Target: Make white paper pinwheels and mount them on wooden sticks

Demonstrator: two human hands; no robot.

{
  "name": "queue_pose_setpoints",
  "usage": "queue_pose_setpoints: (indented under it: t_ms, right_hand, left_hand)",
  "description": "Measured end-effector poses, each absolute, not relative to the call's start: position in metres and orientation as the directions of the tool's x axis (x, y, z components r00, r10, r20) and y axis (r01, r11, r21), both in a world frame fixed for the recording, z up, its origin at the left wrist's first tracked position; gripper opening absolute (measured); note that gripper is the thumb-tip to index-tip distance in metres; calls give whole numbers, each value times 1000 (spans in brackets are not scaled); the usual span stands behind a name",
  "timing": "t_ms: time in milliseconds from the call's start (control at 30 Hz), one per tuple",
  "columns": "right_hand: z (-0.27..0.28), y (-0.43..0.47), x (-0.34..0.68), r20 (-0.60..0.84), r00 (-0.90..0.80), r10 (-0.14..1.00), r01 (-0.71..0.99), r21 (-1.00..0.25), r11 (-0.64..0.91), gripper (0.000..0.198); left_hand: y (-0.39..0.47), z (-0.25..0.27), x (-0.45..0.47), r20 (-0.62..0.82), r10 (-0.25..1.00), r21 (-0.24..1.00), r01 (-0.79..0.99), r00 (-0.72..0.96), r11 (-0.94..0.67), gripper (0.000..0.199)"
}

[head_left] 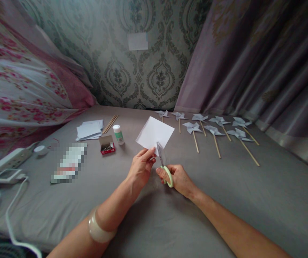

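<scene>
Above gray cloth, the left grip pinches paper; the right grip clasps scissors.

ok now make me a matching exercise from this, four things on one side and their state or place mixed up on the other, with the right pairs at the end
Column one
1. scissors
2. square sheet of white paper
3. white-capped bottle
4. small red box

Column two
A. open, with small metal pieces inside
B. held by the left hand
C. standing upright, green and white
D. gripped in the right hand

Right pairs: 1-D, 2-B, 3-C, 4-A
</scene>
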State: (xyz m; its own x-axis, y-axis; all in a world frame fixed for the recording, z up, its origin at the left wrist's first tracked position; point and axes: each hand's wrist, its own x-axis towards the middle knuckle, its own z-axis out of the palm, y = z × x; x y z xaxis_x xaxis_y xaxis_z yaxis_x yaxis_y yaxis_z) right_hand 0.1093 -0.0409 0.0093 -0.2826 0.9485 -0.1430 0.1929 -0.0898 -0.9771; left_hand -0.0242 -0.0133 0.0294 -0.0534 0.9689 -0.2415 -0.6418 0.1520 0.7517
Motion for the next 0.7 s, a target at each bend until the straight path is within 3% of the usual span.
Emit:
queue_pose_setpoints:
  t_ms: [700]
  right_hand:
    - [3, -40, 109, -118, -234, 965, 227, -972, -64, 48]
  left_hand:
    - [-14, 29, -23, -263, 964, 724, -670, -47, 165, 36]
